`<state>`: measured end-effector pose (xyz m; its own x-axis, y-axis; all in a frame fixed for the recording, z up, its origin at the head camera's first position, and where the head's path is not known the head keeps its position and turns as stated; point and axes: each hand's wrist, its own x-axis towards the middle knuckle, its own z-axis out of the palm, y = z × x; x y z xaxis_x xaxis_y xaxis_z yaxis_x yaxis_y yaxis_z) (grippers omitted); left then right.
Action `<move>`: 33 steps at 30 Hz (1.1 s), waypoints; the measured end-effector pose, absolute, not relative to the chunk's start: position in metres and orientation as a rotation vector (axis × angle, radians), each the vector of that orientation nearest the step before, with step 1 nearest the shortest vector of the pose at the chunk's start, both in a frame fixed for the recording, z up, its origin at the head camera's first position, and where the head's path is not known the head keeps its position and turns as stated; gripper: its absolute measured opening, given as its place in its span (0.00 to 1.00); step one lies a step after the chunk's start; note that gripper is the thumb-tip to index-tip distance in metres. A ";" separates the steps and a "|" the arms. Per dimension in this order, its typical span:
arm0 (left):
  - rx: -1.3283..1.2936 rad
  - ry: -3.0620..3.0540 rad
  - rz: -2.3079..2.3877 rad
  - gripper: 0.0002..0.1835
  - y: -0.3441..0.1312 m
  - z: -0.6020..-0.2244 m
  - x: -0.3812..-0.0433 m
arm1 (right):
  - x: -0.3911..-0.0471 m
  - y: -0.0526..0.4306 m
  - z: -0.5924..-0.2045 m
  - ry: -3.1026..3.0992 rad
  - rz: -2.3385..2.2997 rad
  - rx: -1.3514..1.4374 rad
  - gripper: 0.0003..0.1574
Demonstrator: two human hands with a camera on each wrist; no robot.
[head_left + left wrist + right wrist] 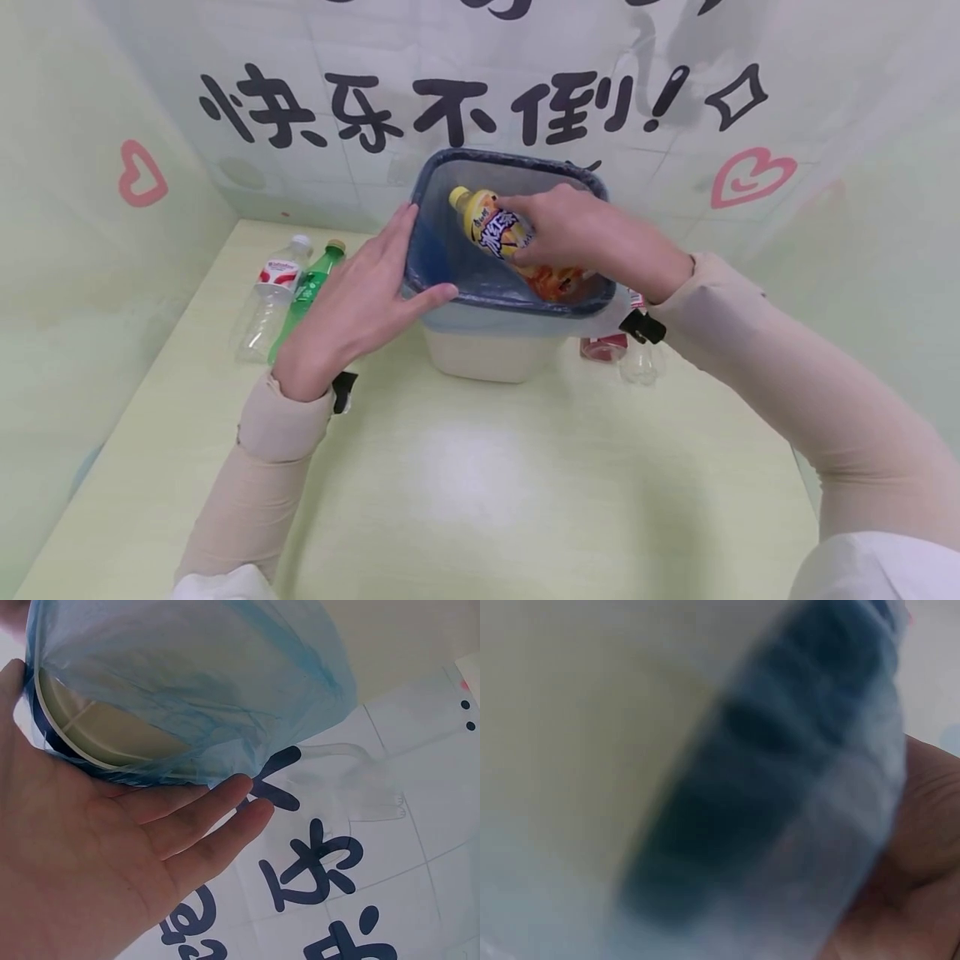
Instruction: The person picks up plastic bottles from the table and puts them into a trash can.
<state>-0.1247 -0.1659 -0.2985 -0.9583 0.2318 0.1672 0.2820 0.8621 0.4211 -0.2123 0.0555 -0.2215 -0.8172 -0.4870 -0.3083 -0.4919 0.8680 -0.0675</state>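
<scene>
A bin [480,354] stands on the table, lined with a thin blue plastic bag [247,675] folded over its dark rim [517,305]. Over its mouth, my right hand [566,229] grips a drink bottle [491,229] with a yellow cap and an orange-yellow label, tilted with its cap toward the far left. My left hand [356,300] rests against the bin's left side, fingers extended along the rim and thumb at the front edge. The left wrist view shows those fingers [202,825] beside the bag. In the right wrist view, the blurred rim and bag cover most of my right hand [915,900].
Left of the bin lie a clear bottle [262,325] with a red and white label and a green bottle [307,287]. On the right, a bottle with a red label [603,347] and a clear bottle [642,364] are partly hidden. A printed wall sheet [465,108] stands behind.
</scene>
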 end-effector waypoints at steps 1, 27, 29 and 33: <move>-0.406 -2.925 -0.687 0.53 -0.166 -0.298 -0.125 | -0.212 0.056 -0.222 2.723 0.028 -0.732 0.47; -0.422 -2.942 -0.678 0.52 -0.161 -0.295 -0.125 | -0.204 0.059 -0.226 2.791 0.098 -0.974 0.60; -0.423 -2.941 -0.679 0.52 -0.161 -0.295 -0.125 | -0.205 0.060 -0.226 2.786 0.081 -0.982 0.60; -0.420 -2.937 -0.679 0.51 -0.160 -0.295 -0.125 | -0.206 0.061 -0.227 2.785 0.064 -0.997 0.59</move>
